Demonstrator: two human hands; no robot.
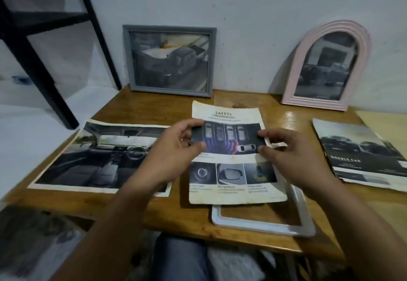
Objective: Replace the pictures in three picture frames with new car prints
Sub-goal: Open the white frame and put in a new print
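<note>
A small print of parked cars seen from above (226, 137) is held over a "SAFETY" brochure page (233, 184). My left hand (174, 148) pinches its left edge and my right hand (290, 151) pinches its right edge. Under the page lies an empty white frame (264, 225), flat on the wooden table (176, 212). A grey frame (169, 60) with a car picture leans on the wall at the back. An arched pink frame (326, 65) with a dark picture leans to its right.
A wide car-interior print (99, 155) lies on the table's left. A stack of "DOUBLE CAR" brochures (361, 155) sits at the right. A black metal rack (37, 38) stands at the back left. More dark prints (35, 241) lie at the lower left.
</note>
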